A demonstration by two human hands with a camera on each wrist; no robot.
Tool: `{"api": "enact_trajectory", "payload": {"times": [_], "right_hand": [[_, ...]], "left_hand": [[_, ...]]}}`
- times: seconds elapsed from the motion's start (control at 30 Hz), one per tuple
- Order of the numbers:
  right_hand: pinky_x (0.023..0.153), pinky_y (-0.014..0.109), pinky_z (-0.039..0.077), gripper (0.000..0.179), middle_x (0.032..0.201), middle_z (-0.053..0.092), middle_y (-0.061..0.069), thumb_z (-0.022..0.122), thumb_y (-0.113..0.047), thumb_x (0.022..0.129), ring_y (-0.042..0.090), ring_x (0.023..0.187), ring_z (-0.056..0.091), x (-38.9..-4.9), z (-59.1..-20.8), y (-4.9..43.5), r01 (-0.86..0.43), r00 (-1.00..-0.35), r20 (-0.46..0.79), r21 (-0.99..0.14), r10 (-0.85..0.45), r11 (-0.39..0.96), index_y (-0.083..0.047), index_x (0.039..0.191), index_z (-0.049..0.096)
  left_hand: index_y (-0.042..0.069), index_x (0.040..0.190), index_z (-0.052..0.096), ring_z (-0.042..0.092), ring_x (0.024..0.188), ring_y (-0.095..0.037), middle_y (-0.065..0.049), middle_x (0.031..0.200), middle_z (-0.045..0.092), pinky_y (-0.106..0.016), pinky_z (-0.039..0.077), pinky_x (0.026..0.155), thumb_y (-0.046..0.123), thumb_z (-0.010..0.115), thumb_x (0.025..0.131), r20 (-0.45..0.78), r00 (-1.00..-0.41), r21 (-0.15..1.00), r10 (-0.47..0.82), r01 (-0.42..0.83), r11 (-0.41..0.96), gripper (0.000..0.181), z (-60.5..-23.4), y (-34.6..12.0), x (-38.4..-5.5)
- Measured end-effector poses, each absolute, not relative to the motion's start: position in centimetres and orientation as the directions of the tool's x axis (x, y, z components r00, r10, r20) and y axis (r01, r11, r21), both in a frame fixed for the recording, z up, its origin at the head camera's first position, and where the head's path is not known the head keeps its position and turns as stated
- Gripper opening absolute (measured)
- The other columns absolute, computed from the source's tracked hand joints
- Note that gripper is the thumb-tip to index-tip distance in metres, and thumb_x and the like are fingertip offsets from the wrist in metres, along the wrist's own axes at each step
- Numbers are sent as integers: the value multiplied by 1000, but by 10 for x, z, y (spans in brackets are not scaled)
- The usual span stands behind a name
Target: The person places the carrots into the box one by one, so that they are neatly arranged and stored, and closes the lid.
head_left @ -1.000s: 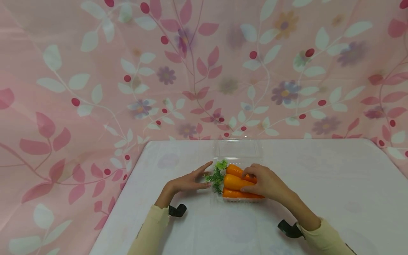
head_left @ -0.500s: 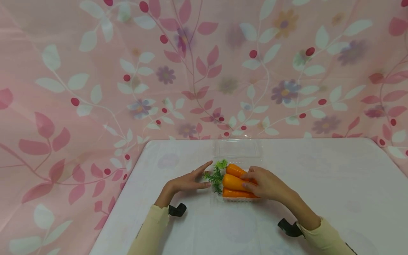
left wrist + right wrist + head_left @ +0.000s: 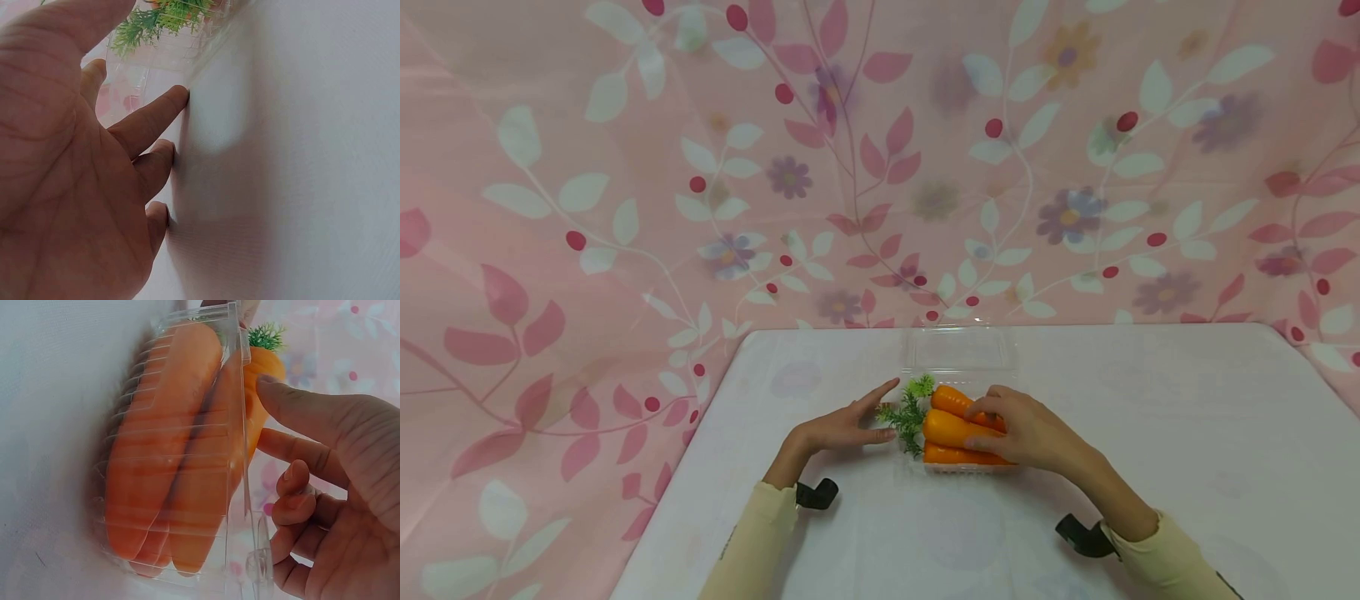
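Several orange carrots with green leafy tops (image 3: 910, 421) lie side by side in a clear plastic box (image 3: 970, 470), tops to the left. My right hand (image 3: 1037, 429) is over their right part, pinching the uppermost carrot (image 3: 946, 428) between thumb and index finger. From the right wrist view, the thumb rests on this carrot (image 3: 255, 394) above the box rim while the other fingers curl loosely outside. Lower carrots (image 3: 159, 431) show through the ribbed wall. My left hand (image 3: 838, 429) is by the box's left end, fingers spread, fingertips down at the tabletop near the leaves (image 3: 159, 25).
Behind the box its clear lid (image 3: 958, 348) lies folded back on the white-covered table (image 3: 1150, 417). A pink floral cloth (image 3: 880, 167) hangs beyond the table's far edge. Black wrist mounts (image 3: 816, 495) stick out from both sleeves.
The uppermost carrot has shifted slightly left, and my right hand's fingers have shifted a little on it. The left hand stays where it was.
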State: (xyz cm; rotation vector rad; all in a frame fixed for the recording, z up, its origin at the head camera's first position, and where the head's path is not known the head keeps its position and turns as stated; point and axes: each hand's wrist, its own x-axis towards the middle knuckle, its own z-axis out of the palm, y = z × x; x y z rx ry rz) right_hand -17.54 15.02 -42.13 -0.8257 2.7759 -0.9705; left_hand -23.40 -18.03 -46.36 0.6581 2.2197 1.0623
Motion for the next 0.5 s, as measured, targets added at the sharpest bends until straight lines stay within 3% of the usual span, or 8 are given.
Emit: {"api": "enact_trajectory", "payload": {"times": [0.17, 0.5], "right_hand": [[66, 26, 47, 27, 88, 55, -8, 81, -36, 83, 12, 77, 50, -175, -422, 149, -473, -849, 105, -589, -518, 656, -18, 102, 74], [58, 23, 39, 22, 79, 47, -10, 74, -26, 90, 9, 69, 44, -174, -422, 150, -529, -818, 130, -555, -561, 642, -13, 108, 77]], "left_hand": [[42, 158, 7, 16, 148, -28, 9, 163, 9, -59, 18, 114, 46, 67, 93, -291, -705, 812, 647, 175, 556, 89, -465, -181, -235], [42, 158, 7, 22, 146, -24, 4, 163, 14, -59, 22, 113, 48, 66, 92, -292, -707, 808, 644, 178, 561, 89, -464, -181, -235]]}}
